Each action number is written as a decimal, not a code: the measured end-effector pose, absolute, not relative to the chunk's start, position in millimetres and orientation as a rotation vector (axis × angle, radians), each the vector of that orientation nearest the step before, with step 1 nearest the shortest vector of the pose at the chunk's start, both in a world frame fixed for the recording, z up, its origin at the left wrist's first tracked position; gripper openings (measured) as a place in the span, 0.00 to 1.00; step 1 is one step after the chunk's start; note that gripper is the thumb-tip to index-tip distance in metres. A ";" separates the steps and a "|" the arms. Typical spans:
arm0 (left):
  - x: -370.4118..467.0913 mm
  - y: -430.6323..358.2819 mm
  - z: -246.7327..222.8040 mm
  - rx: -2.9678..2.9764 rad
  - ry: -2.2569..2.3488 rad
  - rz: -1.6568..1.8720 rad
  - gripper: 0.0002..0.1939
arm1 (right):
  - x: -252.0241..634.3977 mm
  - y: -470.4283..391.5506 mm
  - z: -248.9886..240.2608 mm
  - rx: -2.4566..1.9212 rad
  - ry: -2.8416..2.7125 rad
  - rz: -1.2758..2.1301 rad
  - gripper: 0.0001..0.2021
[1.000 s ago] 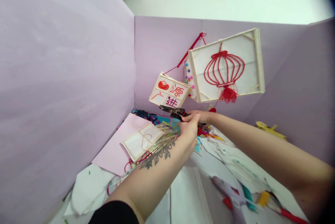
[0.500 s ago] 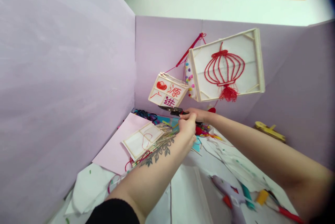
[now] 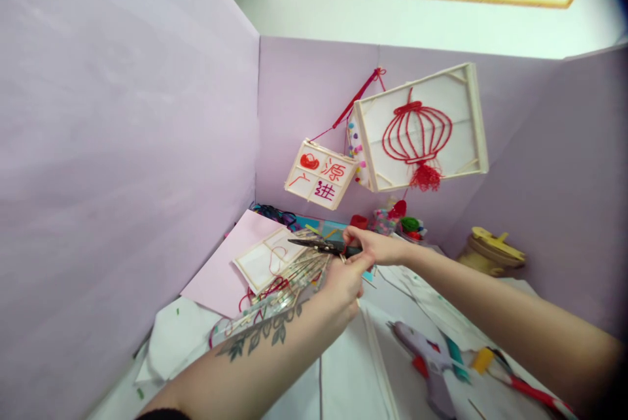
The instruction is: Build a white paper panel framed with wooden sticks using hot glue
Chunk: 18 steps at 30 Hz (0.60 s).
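Observation:
My right hand is closed round the dark handles of a pair of scissors, whose blades point left over a pile of thin sticks. Just below, my left hand is closed and meets the right hand near the handles; what it pinches is too small to make out. Behind the hands hang a small framed panel with red and purple characters and a larger frame with a red lantern shape.
A glue gun lies at the lower right, near red-handled pliers. Pink board and a white panel lie at left. A yellow-lidded container stands at the right, and purple walls enclose the table.
Both hands and the scissors have moved down, away from the hanging small panel, over the table items. The view has shifted slightly.

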<state>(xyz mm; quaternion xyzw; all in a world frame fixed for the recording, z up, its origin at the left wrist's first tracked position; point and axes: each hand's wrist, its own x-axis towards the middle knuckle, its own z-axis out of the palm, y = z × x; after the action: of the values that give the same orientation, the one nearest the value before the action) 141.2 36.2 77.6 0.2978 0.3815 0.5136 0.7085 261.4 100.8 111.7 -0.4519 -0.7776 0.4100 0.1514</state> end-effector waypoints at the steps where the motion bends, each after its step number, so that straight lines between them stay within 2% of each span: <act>1: 135.3 31.6 76.7 0.693 0.828 1.141 0.23 | 256.4 91.9 111.3 -1.309 -2.191 1.160 0.18; 4: 118.1 21.7 77.3 0.798 0.777 1.123 0.26 | 239.1 69.6 114.5 -1.422 -2.105 1.167 0.12; 8: 100.3 12.2 79.3 0.848 0.806 1.054 0.29 | 219.0 47.8 122.7 -1.617 -2.053 1.142 0.10; 12: 87.5 0.6 75.7 0.898 0.807 1.086 0.29 | 200.1 22.9 132.4 -1.621 -2.179 1.031 0.03; 15: 75.8 -9.8 75.0 0.897 0.771 1.112 0.28 | 180.9 2.0 139.5 -1.739 -2.132 0.890 0.02; 18: 56.3 -18.0 80.2 0.825 0.776 1.109 0.24 | 157.0 -11.4 140.0 -1.792 -1.871 1.007 0.05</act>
<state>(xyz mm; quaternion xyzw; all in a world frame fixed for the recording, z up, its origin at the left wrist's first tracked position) 56.3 -18.0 80.2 0.3706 0.3488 0.4982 0.7020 157.0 -11.4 140.0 -0.6341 -0.6623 0.3563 0.1801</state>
